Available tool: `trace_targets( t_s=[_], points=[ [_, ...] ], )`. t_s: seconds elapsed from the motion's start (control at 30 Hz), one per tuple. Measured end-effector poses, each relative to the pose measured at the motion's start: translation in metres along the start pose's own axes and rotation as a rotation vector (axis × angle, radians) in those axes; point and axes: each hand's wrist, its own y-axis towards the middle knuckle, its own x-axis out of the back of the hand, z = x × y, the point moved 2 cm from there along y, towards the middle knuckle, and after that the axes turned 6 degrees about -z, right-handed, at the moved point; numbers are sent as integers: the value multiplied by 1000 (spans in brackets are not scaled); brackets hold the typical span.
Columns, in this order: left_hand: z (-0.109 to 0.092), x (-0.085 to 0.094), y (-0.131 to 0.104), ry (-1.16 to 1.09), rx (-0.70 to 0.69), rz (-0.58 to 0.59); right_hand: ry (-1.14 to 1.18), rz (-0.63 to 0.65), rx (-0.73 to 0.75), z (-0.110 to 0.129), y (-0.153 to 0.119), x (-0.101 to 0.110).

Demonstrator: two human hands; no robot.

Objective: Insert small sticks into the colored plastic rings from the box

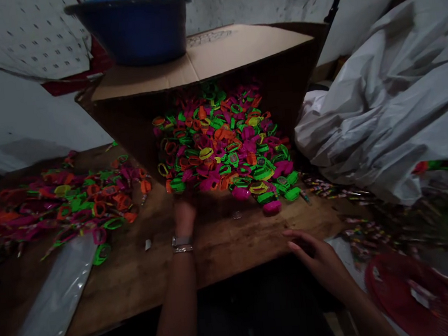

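Observation:
My left hand [184,215], with a watch and a bracelet on its wrist, reaches to the near left edge of a heap of toy watches [221,137]. Its fingers are lost in shadow and blur, so their grip cannot be made out. The heap is pink, green, orange and yellow plastic, spilling from a cardboard box [244,46] lying with its opening towards me. My right hand [314,257] hovers by the table's front edge, fingers stretched out and holding nothing. A small clear piece [237,215] lies on the wooden table [223,251] between both hands.
A blue basin [133,29] stands on the box. Left lies another pile of toy watches [73,199], some on thin sticks, beside a clear plastic bag [55,303]. Right are a large white sack [390,90], scattered patterned sticks [367,234] and a red round lid-like object [411,293].

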Motion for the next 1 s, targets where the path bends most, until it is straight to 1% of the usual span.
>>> trace_targets(
  t_s=[0.07,0.13,0.23,0.33,0.4,0.43,0.47,0.53,0.57,0.6,0.67,0.73,0.83,0.9,0.93,1.0],
  points=[
    [0,-2,2,-15,-6,13,5,-43,-10,-5,1,8],
    [3,1,1,-52,-3,7,-2,-96,-8,-11,4,18],
    [8,8,-5,-116,29,-55,-62,-169,21,-25,12,36],
    [10,17,-23,-194,116,-161,-247,-225,56,-38,32,53],
    [5,22,-43,-374,194,-215,-376,-251,53,-44,53,59],
    [2,23,-55,-516,245,-208,-424,-258,45,-46,64,58],
    [-3,23,-68,-675,303,-169,-458,-261,38,-48,76,55],
    [-16,22,-92,-960,416,-28,-513,-257,39,-48,97,45],
    [-23,22,-104,-1050,452,49,-539,-255,45,-48,105,39],
    [-30,22,-114,-1119,470,116,-560,-255,50,-46,112,33],
    [-41,22,-131,-1228,465,223,-587,-262,55,-43,120,25],
    [-49,23,-142,-1289,443,326,-591,-278,51,-38,122,23],
    [-56,24,-152,-1241,428,450,-542,-303,54,-27,110,28],
    [-60,23,-155,-1162,408,478,-481,-286,71,-15,92,28],
    [-62,23,-156,-1124,388,479,-425,-253,88,-7,80,25],
    [-68,22,-157,-1055,324,487,-241,-139,118,14,54,16]
  ],
)
